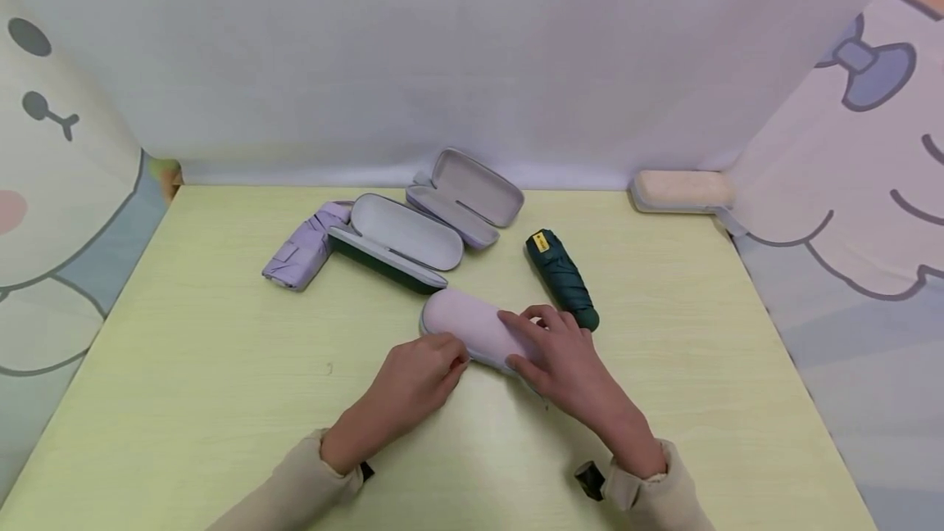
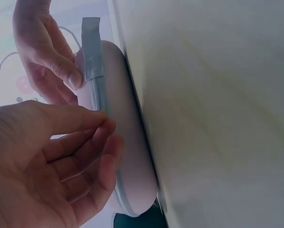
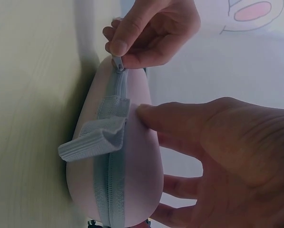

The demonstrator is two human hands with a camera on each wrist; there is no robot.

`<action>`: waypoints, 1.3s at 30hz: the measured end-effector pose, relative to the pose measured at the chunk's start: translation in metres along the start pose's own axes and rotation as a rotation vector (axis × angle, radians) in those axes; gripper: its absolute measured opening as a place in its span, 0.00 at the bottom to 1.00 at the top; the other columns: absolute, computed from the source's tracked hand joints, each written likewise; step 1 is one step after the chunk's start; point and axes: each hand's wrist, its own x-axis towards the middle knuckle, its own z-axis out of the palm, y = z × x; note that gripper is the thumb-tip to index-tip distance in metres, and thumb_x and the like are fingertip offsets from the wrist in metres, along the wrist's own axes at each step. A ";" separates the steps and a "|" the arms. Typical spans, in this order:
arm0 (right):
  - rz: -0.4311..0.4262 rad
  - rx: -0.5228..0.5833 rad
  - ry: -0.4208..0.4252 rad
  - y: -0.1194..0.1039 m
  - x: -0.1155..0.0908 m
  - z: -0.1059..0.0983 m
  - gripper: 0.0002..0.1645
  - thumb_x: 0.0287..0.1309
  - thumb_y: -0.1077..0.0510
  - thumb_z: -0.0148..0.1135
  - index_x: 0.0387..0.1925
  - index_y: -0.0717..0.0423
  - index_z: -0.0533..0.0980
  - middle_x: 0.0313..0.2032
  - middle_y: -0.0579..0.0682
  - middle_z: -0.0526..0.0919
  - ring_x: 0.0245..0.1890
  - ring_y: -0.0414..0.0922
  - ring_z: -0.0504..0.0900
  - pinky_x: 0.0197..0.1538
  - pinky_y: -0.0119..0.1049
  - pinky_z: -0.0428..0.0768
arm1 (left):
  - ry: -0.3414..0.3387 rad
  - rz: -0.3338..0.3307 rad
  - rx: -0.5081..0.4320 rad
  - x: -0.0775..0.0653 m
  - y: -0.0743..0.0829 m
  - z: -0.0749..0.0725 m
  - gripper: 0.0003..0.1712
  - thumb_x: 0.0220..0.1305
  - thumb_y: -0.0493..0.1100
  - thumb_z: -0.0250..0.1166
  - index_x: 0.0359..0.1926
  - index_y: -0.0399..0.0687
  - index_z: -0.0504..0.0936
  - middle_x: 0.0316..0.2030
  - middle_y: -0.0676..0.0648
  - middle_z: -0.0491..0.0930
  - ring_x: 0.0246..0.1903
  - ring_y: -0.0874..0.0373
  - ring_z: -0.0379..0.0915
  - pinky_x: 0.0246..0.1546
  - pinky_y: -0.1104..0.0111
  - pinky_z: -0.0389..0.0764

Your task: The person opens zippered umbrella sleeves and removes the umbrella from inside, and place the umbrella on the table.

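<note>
A pale pink zippered glasses case lies closed on the table in the middle of the head view. At its near side my left hand pinches the small zipper pull between thumb and index finger. My right hand rests on the case's right part, thumb near the front edge and fingers spread over the top. A grey fabric loop sticks out from the zipper side, just below the right thumb. Along the seam runs a grey zipper.
Behind the case stand an open dark green glasses case and an open lilac one. A folded lilac umbrella lies left, a dark green umbrella right of centre. A peach case sits at the back right.
</note>
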 end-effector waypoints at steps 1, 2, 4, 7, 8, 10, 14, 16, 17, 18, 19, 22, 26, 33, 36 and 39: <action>0.000 0.000 -0.001 0.000 0.000 0.000 0.35 0.61 0.50 0.75 0.69 0.38 0.76 0.58 0.51 0.79 0.55 0.55 0.74 0.44 0.47 0.70 | -0.001 0.007 0.003 0.000 0.001 0.001 0.05 0.65 0.40 0.73 0.34 0.54 0.84 0.30 0.58 0.81 0.29 0.65 0.75 0.28 0.72 0.77; 0.000 0.000 -0.001 0.000 0.000 0.000 0.35 0.61 0.50 0.75 0.69 0.38 0.76 0.58 0.51 0.79 0.55 0.55 0.74 0.44 0.47 0.70 | 0.000 0.015 0.004 0.001 0.002 0.001 0.05 0.65 0.40 0.73 0.34 0.54 0.84 0.30 0.58 0.81 0.28 0.65 0.75 0.27 0.72 0.77; 0.001 -0.001 -0.003 0.000 0.001 0.000 0.35 0.62 0.50 0.75 0.69 0.38 0.76 0.58 0.50 0.79 0.54 0.54 0.74 0.44 0.47 0.70 | -0.004 0.032 0.009 0.001 0.004 0.002 0.05 0.65 0.40 0.72 0.34 0.53 0.84 0.30 0.58 0.80 0.28 0.65 0.75 0.26 0.72 0.76; 0.005 -0.001 -0.006 0.000 0.001 0.001 0.35 0.62 0.50 0.75 0.69 0.38 0.76 0.58 0.50 0.79 0.54 0.54 0.74 0.44 0.47 0.70 | -0.022 0.053 0.008 0.002 0.007 0.004 0.04 0.66 0.40 0.71 0.34 0.52 0.84 0.30 0.57 0.80 0.27 0.64 0.74 0.24 0.72 0.75; 0.007 0.000 -0.007 0.000 0.001 0.001 0.35 0.61 0.50 0.75 0.69 0.38 0.76 0.58 0.51 0.79 0.54 0.54 0.75 0.44 0.47 0.70 | -0.030 0.060 0.008 0.002 0.008 0.004 0.04 0.67 0.41 0.71 0.35 0.52 0.83 0.30 0.57 0.80 0.27 0.64 0.74 0.24 0.72 0.74; 0.011 0.004 -0.010 0.000 0.001 0.001 0.35 0.61 0.50 0.75 0.69 0.38 0.76 0.58 0.51 0.79 0.55 0.55 0.75 0.45 0.47 0.70 | -0.042 0.071 0.014 0.002 0.009 0.005 0.04 0.67 0.41 0.71 0.35 0.51 0.83 0.30 0.56 0.80 0.26 0.63 0.74 0.23 0.71 0.74; 0.013 0.009 -0.008 -0.001 0.002 0.002 0.35 0.61 0.50 0.75 0.69 0.39 0.76 0.58 0.51 0.79 0.55 0.55 0.75 0.45 0.48 0.70 | -0.049 0.088 0.029 0.004 0.012 0.006 0.03 0.68 0.42 0.71 0.36 0.51 0.84 0.31 0.56 0.80 0.26 0.63 0.74 0.23 0.71 0.74; 0.010 0.012 -0.006 -0.001 0.002 0.002 0.35 0.61 0.50 0.75 0.69 0.39 0.76 0.58 0.51 0.79 0.56 0.56 0.75 0.46 0.48 0.70 | -0.050 0.093 0.034 0.005 0.013 0.007 0.03 0.68 0.42 0.70 0.36 0.51 0.84 0.31 0.56 0.80 0.26 0.64 0.74 0.22 0.71 0.74; 0.007 0.012 -0.003 -0.001 0.002 0.002 0.34 0.61 0.50 0.75 0.69 0.39 0.77 0.58 0.51 0.79 0.55 0.56 0.75 0.45 0.49 0.70 | -0.052 0.094 0.037 0.005 0.014 0.007 0.03 0.68 0.42 0.70 0.36 0.51 0.84 0.31 0.56 0.80 0.26 0.64 0.74 0.22 0.72 0.74; 0.005 0.013 -0.001 0.000 0.002 0.002 0.34 0.61 0.50 0.75 0.69 0.39 0.77 0.58 0.51 0.79 0.55 0.56 0.75 0.45 0.49 0.70 | -0.054 0.096 0.038 0.006 0.014 0.008 0.03 0.68 0.43 0.70 0.37 0.52 0.84 0.31 0.56 0.80 0.26 0.64 0.74 0.22 0.72 0.74; 0.002 0.012 0.000 0.000 0.002 0.001 0.34 0.61 0.50 0.75 0.69 0.39 0.77 0.58 0.51 0.79 0.55 0.56 0.75 0.45 0.49 0.71 | -0.059 0.098 0.039 0.006 0.015 0.008 0.03 0.69 0.43 0.70 0.37 0.52 0.84 0.31 0.57 0.80 0.26 0.65 0.74 0.22 0.72 0.73; 0.000 0.008 0.004 0.001 0.002 0.001 0.34 0.61 0.50 0.75 0.68 0.40 0.77 0.57 0.52 0.79 0.55 0.56 0.76 0.45 0.49 0.71 | -0.069 0.112 0.044 0.008 0.018 0.009 0.03 0.70 0.43 0.69 0.37 0.52 0.84 0.31 0.56 0.80 0.25 0.65 0.74 0.21 0.72 0.72; 0.005 0.015 0.001 0.001 0.002 0.000 0.34 0.61 0.51 0.75 0.69 0.40 0.77 0.58 0.52 0.79 0.56 0.56 0.76 0.45 0.51 0.72 | -0.076 0.113 0.036 0.009 0.022 0.011 0.04 0.69 0.42 0.69 0.36 0.51 0.84 0.30 0.55 0.79 0.23 0.64 0.73 0.20 0.72 0.70; 0.004 0.016 -0.016 0.001 0.003 -0.001 0.35 0.60 0.51 0.76 0.69 0.41 0.77 0.57 0.52 0.79 0.54 0.56 0.75 0.45 0.50 0.71 | -0.120 0.087 -0.012 0.011 0.024 0.012 0.03 0.69 0.42 0.69 0.37 0.49 0.84 0.32 0.54 0.81 0.23 0.63 0.73 0.22 0.73 0.71; -0.009 0.011 -0.009 0.001 0.003 -0.002 0.34 0.60 0.52 0.76 0.68 0.41 0.78 0.56 0.51 0.79 0.53 0.55 0.75 0.44 0.48 0.70 | -0.147 0.098 -0.009 0.012 0.024 0.010 0.03 0.70 0.42 0.68 0.38 0.49 0.84 0.32 0.53 0.81 0.24 0.63 0.74 0.22 0.72 0.72; -0.038 0.001 0.001 0.002 0.004 -0.001 0.34 0.60 0.51 0.76 0.68 0.41 0.78 0.56 0.51 0.79 0.51 0.54 0.75 0.43 0.46 0.69 | -0.205 0.087 -0.009 0.015 0.022 0.004 0.02 0.72 0.43 0.67 0.40 0.50 0.84 0.34 0.55 0.82 0.28 0.64 0.76 0.26 0.72 0.76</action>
